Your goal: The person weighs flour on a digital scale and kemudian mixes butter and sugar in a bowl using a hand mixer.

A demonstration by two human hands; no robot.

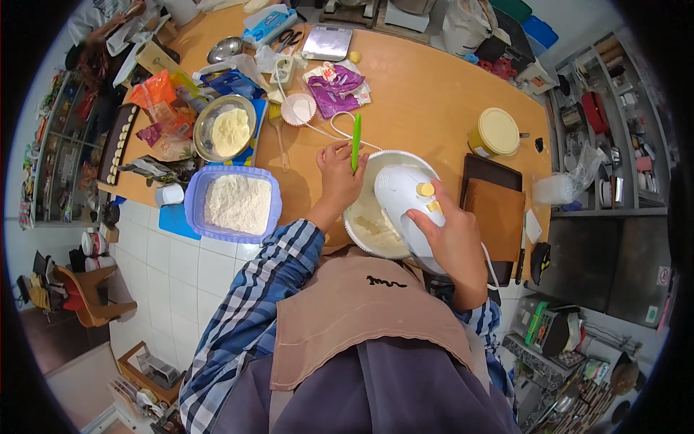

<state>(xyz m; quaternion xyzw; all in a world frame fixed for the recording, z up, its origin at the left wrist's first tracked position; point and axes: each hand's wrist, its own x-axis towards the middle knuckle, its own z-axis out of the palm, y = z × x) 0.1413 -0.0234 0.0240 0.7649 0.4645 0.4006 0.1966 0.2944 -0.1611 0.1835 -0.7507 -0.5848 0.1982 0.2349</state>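
Note:
My right hand (457, 242) is wrapped round a white hand mixer (401, 189) with yellow buttons, held over a white mixing bowl (353, 230). Pale, creamy batter (377, 230) shows inside the bowl; the mixer body hides the beaters. At the bowl's left rim, my left hand (340, 176) has its fingers closed on a slim bright green utensil (356, 141) that points away from me. Its lower end is hidden, so its kind does not show. To the left stand a lilac tub (194, 210) of white flour (238, 204) and a metal bowl (202, 148) of pale yellow powder (231, 132).
A brown sheet cake (494, 217) lies on a dark tray (493, 168) at right, near a yellow lidded tub (494, 132). A pastry brush (280, 137), purple packet (338, 92), kitchen scale (327, 43) and white cord (318, 130) lie across the table (419, 79).

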